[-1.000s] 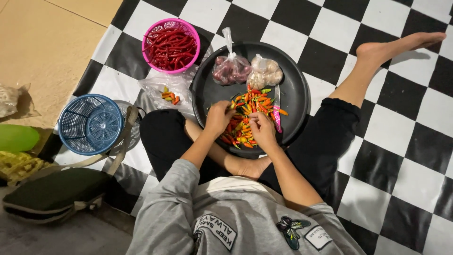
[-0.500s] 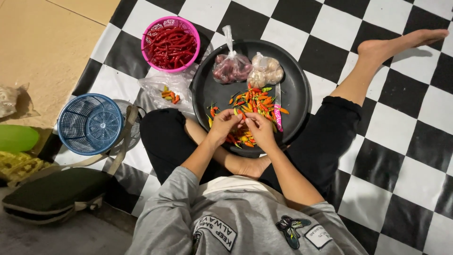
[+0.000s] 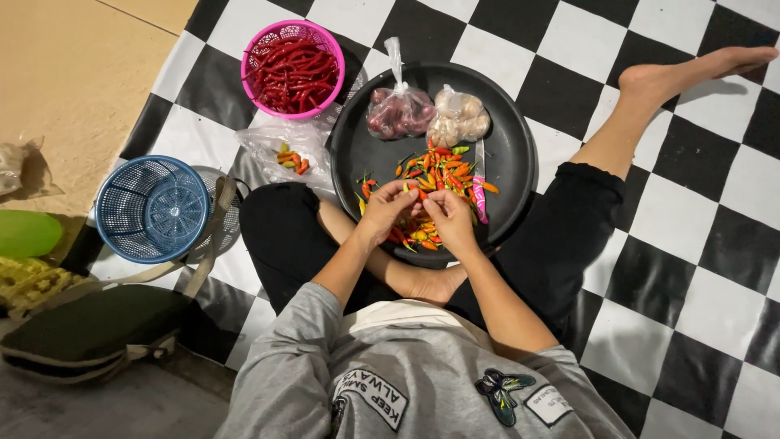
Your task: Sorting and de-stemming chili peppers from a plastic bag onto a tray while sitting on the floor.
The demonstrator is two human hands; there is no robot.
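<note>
I sit cross-legged on a checkered floor with a round black tray point(image 3: 508, 146) in front of me. A pile of small red, orange and green chilies point(image 3: 443, 175) lies on it. My left hand point(image 3: 388, 210) and my right hand point(image 3: 449, 218) meet over the pile's near edge, fingers pinched together on one small chili point(image 3: 420, 193). A pink-handled knife point(image 3: 478, 191) lies on the tray beside the pile, right of my right hand.
Two tied clear bags, shallots point(image 3: 400, 114) and garlic point(image 3: 459, 118), sit at the tray's far side. A pink basket of long red chilies point(image 3: 292, 69) stands far left. A plastic bag with a few chilies point(image 3: 286, 154), a blue basket point(image 3: 153, 208) and a dark bag point(image 3: 97, 325) lie left.
Both hands have drawn back from the middle of the pile toward me and come together, now pinching a single small chili between them.
</note>
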